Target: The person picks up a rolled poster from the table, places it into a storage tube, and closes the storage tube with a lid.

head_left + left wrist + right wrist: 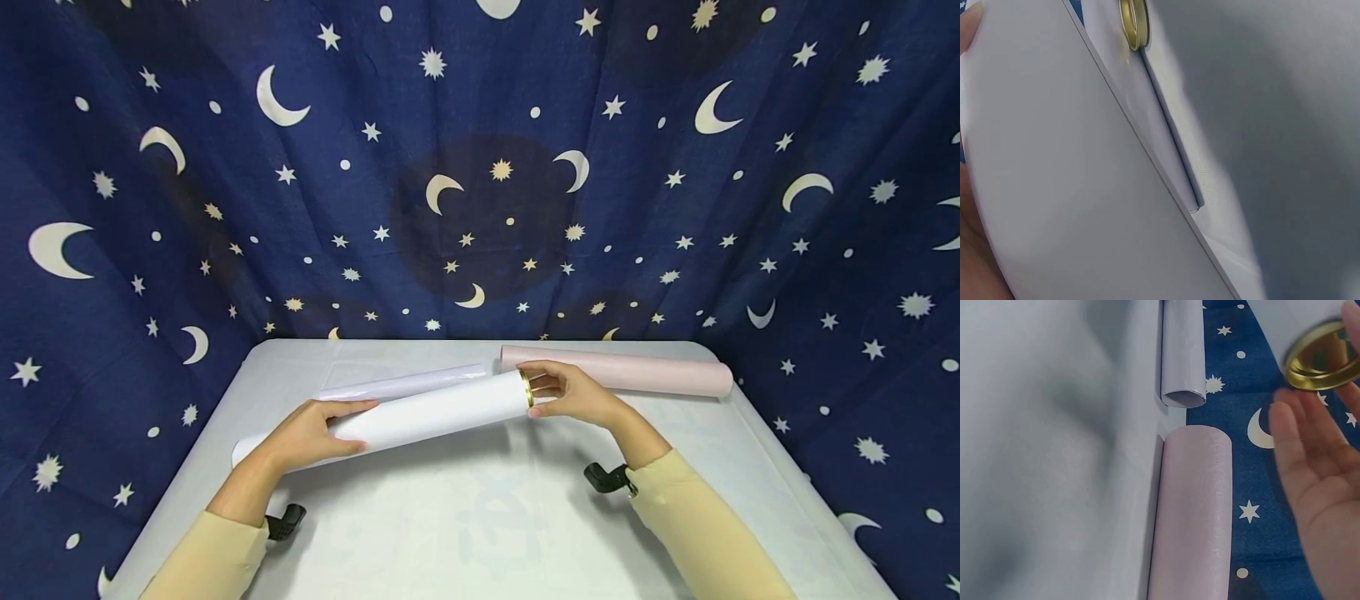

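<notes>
A white cardboard tube point(442, 412) slants across the table, its right end raised above the surface. My left hand point(303, 437) grips its left part, thumb on the near side and fingers over the far side. At the right end sits a shiny gold metal rim point(527, 388) with a recessed gold face, clearest in the right wrist view. Around that rim my right hand point(573, 396) holds on with thumb and fingertips. The left wrist view shows the tube's wall close up, with another gold ring-shaped piece point(1136, 24) beyond its edge; what that belongs to I cannot tell.
Behind the tube lies a thin glossy lilac roll point(408, 383), and a thicker pink roll point(622, 371) lies to its right at the back. A white cloth covers the table point(420, 525). A dark blue curtain point(495, 208) with moons and stars hangs around it.
</notes>
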Demonstrator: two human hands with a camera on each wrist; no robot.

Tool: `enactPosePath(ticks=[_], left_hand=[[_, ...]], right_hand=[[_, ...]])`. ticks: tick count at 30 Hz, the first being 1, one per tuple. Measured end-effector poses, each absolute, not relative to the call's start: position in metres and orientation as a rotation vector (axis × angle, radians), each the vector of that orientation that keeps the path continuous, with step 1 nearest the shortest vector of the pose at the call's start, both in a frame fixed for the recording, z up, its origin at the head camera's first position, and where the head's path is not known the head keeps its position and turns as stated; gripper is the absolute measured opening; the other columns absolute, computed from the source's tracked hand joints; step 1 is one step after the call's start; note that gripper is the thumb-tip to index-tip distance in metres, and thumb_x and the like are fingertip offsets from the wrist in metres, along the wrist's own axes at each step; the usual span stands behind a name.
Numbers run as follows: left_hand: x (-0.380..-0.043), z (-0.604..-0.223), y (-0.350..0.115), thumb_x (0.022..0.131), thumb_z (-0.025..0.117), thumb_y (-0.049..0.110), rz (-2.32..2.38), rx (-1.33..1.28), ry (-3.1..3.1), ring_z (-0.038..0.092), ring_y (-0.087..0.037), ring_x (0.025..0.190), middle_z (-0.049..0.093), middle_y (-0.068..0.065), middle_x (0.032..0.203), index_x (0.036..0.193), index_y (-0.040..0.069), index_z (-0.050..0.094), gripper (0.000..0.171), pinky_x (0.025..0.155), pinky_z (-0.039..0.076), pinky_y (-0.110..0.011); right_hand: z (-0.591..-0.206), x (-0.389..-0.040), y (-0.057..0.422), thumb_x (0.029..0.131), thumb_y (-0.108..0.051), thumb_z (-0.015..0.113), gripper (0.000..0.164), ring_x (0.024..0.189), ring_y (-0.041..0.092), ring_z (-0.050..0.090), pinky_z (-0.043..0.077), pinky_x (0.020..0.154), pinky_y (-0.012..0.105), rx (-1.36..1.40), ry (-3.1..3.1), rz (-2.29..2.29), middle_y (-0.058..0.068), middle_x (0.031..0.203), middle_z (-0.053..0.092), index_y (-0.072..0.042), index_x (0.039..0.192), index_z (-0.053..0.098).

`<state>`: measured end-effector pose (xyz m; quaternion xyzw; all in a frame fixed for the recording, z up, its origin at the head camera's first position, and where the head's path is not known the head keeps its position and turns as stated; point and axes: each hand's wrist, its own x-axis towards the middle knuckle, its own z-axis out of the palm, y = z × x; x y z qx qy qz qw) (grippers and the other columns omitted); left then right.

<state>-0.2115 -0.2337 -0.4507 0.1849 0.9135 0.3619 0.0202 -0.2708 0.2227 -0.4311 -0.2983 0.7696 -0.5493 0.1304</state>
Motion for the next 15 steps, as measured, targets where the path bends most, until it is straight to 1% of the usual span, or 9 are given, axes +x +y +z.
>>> enactPosePath(ticks=[7,10,13,15], left_hand=[[-0.2119,-0.4512,-0.2321,0.072,0.089,0.043,1.185,0.549,2.797,0.058,-0.017,0.101,0.065,-0.003,0.129,0.13,0.037,0.068,0.063,0.089,0.049,-0.037],[-0.2118,-0.4515,-0.2324,0.072,0.089,0.044,1.198,0.56,2.791,0.058,-0.018,0.101,0.065,-0.004,0.129,0.13,0.037,0.067,0.063,0.088,0.049,-0.038],[-0.2119,-0.4519,-0.2326,0.072,0.089,0.044,1.202,0.564,2.789,0.058,-0.018,0.101,0.065,-0.004,0.129,0.13,0.038,0.068,0.062,0.088,0.049,-0.038],[-0.212,-0.4522,-0.2326,0.072,0.089,0.045,1.195,0.562,2.788,0.058,-0.018,0.101,0.065,-0.004,0.129,0.13,0.039,0.067,0.062,0.087,0.049,-0.038]], right_hand=[[-0.4328,-0.2678,0.2222,0.079,-0.001,0.083,0.077,0.124,0.034,0.056,0.048,0.101,0.04,-0.887,2.281,-1.668,0.019,0.146,0.051,0.005,0.146,0.046],[-0.4325,-0.2665,0.2216,0.078,-0.002,0.084,0.076,0.123,0.031,0.058,0.049,0.1,0.039,-0.878,2.295,-1.677,0.019,0.146,0.052,0.005,0.145,0.048],[-0.431,-0.2649,0.2214,0.078,-0.003,0.084,0.074,0.122,0.031,0.059,0.05,0.1,0.04,-0.863,2.316,-1.667,0.018,0.143,0.054,0.004,0.143,0.051],[-0.431,-0.2652,0.2217,0.078,-0.003,0.084,0.072,0.122,0.032,0.059,0.049,0.1,0.043,-0.861,2.33,-1.653,0.017,0.142,0.056,0.003,0.142,0.053]])
